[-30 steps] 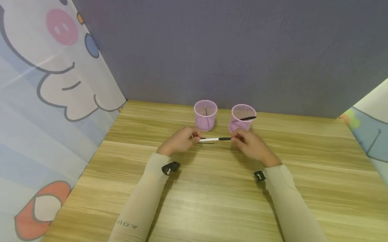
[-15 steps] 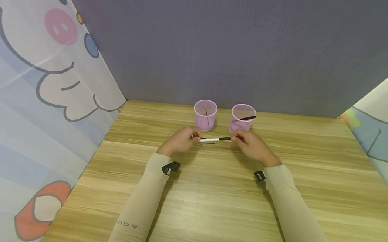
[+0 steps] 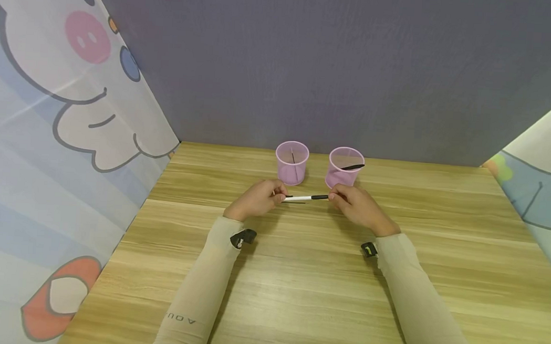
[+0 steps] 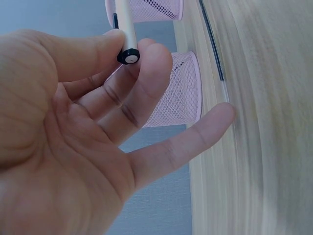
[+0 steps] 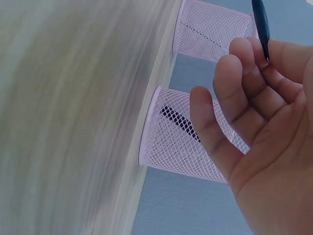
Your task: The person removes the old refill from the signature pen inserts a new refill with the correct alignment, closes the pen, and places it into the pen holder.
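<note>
A white pen [image 3: 298, 198] with a black grip section is held level between both hands above the table. My left hand [image 3: 257, 198] pinches its back end between thumb and fingers; the black end and clip show in the left wrist view. At the other end, my right hand [image 3: 360, 209] pinches near the tip of the black grip [image 5: 261, 22]. Below the pen, a thin dark ink refill [image 4: 211, 39] with a clear end lies on the table. The left little finger reaches that clear end; whether it touches, I cannot tell.
Two pink mesh cups stand behind the hands. The left cup [image 3: 285, 173] contains a thin dark stick, and the right cup [image 3: 332, 176] a thicker black pen-like piece [image 3: 353, 167] leaning on its rim. A grey wall [image 3: 328, 80] rises behind the wooden table [image 3: 305, 300].
</note>
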### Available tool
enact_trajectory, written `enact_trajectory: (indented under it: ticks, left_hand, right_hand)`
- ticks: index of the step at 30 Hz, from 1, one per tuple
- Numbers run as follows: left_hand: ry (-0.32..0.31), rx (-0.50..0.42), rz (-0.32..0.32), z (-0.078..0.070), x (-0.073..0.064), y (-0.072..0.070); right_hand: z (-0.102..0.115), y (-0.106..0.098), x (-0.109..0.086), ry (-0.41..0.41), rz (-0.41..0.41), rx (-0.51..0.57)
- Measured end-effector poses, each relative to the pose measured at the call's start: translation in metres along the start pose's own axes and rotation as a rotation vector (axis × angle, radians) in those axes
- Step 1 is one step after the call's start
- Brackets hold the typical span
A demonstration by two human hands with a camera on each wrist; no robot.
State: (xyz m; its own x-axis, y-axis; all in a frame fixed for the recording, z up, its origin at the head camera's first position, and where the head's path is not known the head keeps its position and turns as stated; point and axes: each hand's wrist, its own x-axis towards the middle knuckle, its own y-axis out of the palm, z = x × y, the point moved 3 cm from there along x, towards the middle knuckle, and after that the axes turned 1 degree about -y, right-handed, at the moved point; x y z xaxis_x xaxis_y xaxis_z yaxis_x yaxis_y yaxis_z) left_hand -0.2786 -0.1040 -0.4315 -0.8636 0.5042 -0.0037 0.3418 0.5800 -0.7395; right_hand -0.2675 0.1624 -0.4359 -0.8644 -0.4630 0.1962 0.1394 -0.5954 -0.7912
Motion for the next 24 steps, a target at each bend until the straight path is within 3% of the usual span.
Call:
enact_trajectory:
  ticks: [24]
  left_hand:
    - [-0.004,-0.013,0.017,-0.0016,-0.0013,-0.0002]
  right_hand:
    - [0.002,0.0012,-0.0007,0.064,0.049,-0.011]
